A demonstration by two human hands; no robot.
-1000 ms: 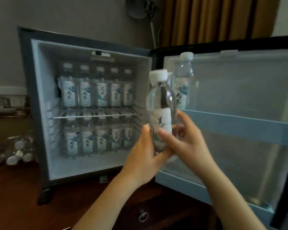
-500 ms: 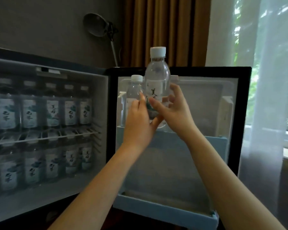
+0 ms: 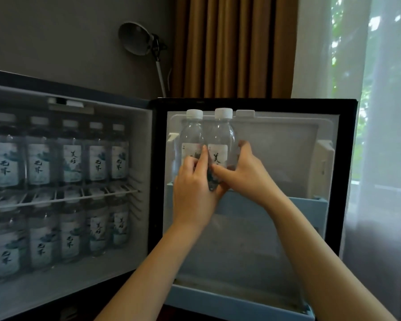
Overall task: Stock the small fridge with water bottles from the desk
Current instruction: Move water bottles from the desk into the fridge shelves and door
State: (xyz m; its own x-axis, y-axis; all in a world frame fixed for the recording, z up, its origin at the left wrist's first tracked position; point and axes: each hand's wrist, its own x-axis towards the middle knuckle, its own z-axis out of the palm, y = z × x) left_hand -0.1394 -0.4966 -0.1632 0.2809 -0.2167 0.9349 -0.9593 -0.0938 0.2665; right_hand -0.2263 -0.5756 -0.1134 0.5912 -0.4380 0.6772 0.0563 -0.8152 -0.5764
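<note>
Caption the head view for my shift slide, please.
Person's left hand and right hand grip a water bottle at the upper door shelf, beside another bottle standing there.

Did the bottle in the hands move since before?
Yes, downward. The held bottle had its cap above the cap of the neighbouring bottle; now the caps are level.

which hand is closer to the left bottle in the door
Left. The left hand overlaps the label of that bottle; the right hand is on the far side of the second bottle.
</note>
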